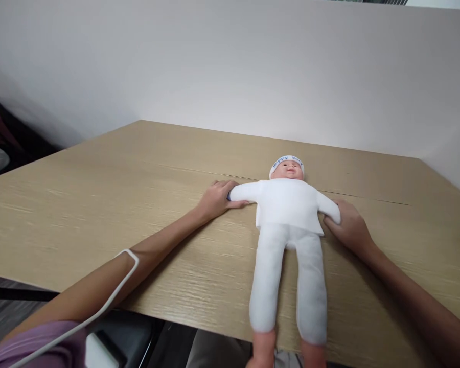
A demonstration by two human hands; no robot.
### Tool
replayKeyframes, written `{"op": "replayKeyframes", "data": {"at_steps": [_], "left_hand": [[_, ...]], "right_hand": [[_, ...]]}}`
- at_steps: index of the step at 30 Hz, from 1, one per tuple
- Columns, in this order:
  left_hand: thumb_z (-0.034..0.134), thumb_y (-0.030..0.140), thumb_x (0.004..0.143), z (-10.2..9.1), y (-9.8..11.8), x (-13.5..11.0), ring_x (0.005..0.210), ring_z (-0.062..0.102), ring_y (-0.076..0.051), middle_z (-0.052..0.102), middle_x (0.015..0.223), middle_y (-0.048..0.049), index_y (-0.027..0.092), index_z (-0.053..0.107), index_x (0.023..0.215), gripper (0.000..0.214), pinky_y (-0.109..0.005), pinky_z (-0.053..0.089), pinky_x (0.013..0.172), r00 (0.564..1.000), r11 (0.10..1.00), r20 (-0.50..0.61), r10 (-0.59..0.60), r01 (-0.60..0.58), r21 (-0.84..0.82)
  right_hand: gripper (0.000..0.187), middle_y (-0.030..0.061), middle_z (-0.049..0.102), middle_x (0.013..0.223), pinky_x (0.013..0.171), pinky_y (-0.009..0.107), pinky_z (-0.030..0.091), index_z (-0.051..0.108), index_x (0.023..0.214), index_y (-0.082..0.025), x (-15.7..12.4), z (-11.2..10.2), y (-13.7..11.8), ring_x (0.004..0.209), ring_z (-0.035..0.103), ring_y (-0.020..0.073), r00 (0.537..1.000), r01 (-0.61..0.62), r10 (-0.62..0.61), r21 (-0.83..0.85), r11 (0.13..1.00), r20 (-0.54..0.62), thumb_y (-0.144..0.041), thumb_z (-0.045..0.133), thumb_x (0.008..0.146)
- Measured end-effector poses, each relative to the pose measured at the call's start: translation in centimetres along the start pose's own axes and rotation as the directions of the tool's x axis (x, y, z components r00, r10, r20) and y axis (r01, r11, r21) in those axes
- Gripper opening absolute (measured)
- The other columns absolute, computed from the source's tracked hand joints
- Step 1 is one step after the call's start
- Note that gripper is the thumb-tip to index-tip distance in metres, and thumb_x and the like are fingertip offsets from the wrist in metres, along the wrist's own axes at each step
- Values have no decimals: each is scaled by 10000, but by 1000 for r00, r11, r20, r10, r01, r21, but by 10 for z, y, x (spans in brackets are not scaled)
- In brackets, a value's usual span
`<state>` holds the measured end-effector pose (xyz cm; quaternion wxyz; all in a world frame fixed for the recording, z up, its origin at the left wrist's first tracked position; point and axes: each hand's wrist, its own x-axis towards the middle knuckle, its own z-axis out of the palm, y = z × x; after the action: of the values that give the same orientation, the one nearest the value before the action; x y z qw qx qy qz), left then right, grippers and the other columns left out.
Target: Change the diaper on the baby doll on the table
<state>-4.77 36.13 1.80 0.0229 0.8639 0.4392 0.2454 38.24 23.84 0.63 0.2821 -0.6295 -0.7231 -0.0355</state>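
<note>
A baby doll [287,214] in a white top, white trousers and a white cap with blue lettering lies face up on the wooden table [138,204], head away from me, feet over the near edge. My left hand [216,198] is closed round the end of the doll's outstretched sleeve on the left. My right hand [348,225] grips the end of the other sleeve, fingers curled under it.
A plain white wall [230,66] stands behind the table. A thin white cable [115,291] loops across my left forearm. Dark objects [7,138] sit beyond the table's left edge. Below the near edge are a dark chair and my lap.
</note>
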Motion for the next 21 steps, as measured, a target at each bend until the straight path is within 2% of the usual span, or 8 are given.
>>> {"op": "replayKeyframes", "data": {"at_steps": [5,8,11,14,17,21], "left_hand": [[740,697,916,20,-20,58,1130,696,-371,779,1188,-164,166,685,1235,622,-476,435,1057,991,992,-64,-119,121,37],[731,655,943,29,-29,78,1200,649,-384,749,1269,-177,169,659,1293,603,-478,421,1059,975,979,-95,-199,202,27],[699,579,987,32,-35,81,1251,604,-385,719,1351,-172,181,618,1387,571,-479,406,1061,971,975,-95,-219,221,21],[673,542,1007,31,-37,77,1264,587,-382,708,1392,-156,196,594,1437,557,-484,395,1067,973,977,-84,-214,215,7],[677,543,1000,30,-35,76,1240,596,-380,723,1360,-156,189,616,1408,543,-486,394,1066,973,975,-72,-221,221,-5],[691,561,980,30,-32,76,1253,585,-386,720,1355,-158,197,622,1408,566,-496,395,1085,965,966,-50,-258,257,-22]], "right_hand": [[309,159,737,1059,883,445,500,662,1117,-186,65,30,18,975,649,347,998,-25,20,-85,996,-59,-364,572,881],[390,190,736,1113,903,464,479,681,1192,-143,88,42,27,1006,637,365,997,-29,17,-148,989,-80,-395,563,919],[525,201,735,1208,922,468,465,663,1339,-134,92,48,38,1063,630,375,995,-33,18,-154,988,-100,-515,521,1007],[615,182,737,1282,968,487,457,619,1468,-183,88,53,49,1125,630,384,993,-63,48,-149,987,-105,-609,480,1047],[645,183,720,1352,1032,517,452,570,1546,-202,88,57,56,1201,622,389,991,-91,76,-149,985,-106,-612,449,1064],[666,215,685,1410,1078,540,449,524,1592,-170,92,60,58,1267,593,397,991,-110,99,-122,986,-95,-567,437,1065]]}}
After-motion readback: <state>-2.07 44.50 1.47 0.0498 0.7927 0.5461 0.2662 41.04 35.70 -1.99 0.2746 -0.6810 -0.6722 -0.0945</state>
